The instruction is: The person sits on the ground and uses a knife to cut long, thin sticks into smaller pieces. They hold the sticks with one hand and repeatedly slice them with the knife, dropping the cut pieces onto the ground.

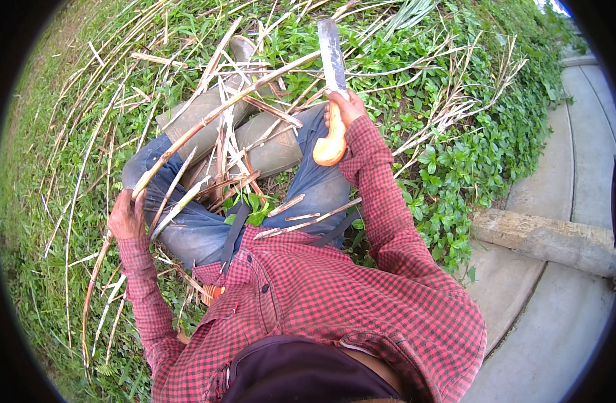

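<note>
Seated cross-legged on the grass, I grip a long, thin brown stem [207, 119] in my left hand [126, 216], its fingers closed round it beside my left knee. The stem slants up to the right across my boots, and its far end reaches the blade at the upper middle. Whether they touch I cannot tell. My right hand [347, 109] is closed on a machete [333, 64] with a flat grey blade pointing away and a curved orange-yellow wooden handle. Split stem pieces [230, 148] lie over my legs and boots [267, 144].
Long loose stems [69, 235] lie on the grass at the left. Several dry split stalks [455, 101] spread over leafy plants at the right. Beyond them, a log [543, 238] lies across grey concrete slabs [539, 161].
</note>
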The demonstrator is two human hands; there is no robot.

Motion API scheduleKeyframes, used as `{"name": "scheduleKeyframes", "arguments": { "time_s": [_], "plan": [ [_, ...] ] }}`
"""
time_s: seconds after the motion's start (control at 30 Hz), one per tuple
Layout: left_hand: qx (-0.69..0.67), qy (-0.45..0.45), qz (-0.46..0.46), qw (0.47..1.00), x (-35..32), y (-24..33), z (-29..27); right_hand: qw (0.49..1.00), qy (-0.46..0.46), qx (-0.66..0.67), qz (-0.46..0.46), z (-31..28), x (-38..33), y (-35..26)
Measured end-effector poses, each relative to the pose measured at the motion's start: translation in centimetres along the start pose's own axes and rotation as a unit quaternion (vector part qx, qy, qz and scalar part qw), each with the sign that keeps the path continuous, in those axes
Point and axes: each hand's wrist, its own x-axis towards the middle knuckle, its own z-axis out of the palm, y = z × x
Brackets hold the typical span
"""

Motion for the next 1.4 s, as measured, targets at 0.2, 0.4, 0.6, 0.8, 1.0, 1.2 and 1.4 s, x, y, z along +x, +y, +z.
{"name": "scheduleKeyframes", "arguments": {
  "time_s": [0.2,0.4,0.6,0.8,1.0,1.2,1.4],
  "plan": [
    [-0.002,0.011,0.006,1.000,-0.1,0.2,0.2,0.997,-0.047,-0.051,0.041,0.4,-0.3,-0.1],
    [-0.007,0.012,0.003,1.000,-0.2,0.7,0.4,0.987,-0.115,-0.080,0.077,1.8,-2.0,-0.7],
    [-0.004,0.023,-0.010,1.000,1.0,1.0,1.4,0.981,-0.162,-0.067,0.079,4.4,-3.1,0.5],
    [-0.012,0.019,-0.009,1.000,1.2,1.9,0.9,0.989,-0.132,-0.029,0.051,4.7,-2.3,-0.3],
    [0.004,-0.012,-0.007,1.000,2.5,3.1,3.1,0.943,-0.312,-0.092,0.071,9.3,-7.3,3.1],
    [0.014,0.024,-0.009,1.000,2.0,1.3,1.9,0.991,-0.125,-0.049,0.014,6.3,-2.5,0.4],
    [0.010,-0.003,-0.022,1.000,2.1,2.1,1.8,0.993,-0.112,-0.037,0.014,4.3,-3.4,2.1]
  ]
}}
